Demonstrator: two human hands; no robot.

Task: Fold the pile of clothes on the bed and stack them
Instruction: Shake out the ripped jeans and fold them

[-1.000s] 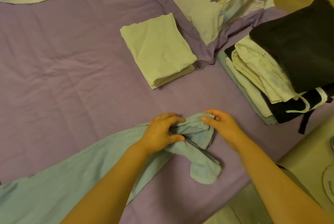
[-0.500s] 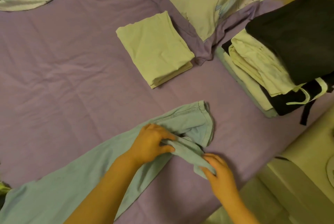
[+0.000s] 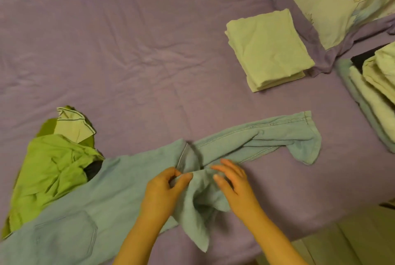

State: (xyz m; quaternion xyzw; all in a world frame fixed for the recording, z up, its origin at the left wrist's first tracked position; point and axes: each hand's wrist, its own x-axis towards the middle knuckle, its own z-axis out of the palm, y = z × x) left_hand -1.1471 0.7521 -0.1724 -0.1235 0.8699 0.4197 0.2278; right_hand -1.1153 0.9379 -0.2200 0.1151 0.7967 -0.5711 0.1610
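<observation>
We noted the light blue jeans (image 3: pixel 119 181) lying stretched across the purple bed (image 3: pixel 128 61), our left hand (image 3: pixel 163 192) pinching a fold of denim near the waistband, our right hand (image 3: pixel 233 183) resting on it with fingers relaxed, and the folded pale yellow garment (image 3: pixel 267 48) well apart beyond.
</observation>
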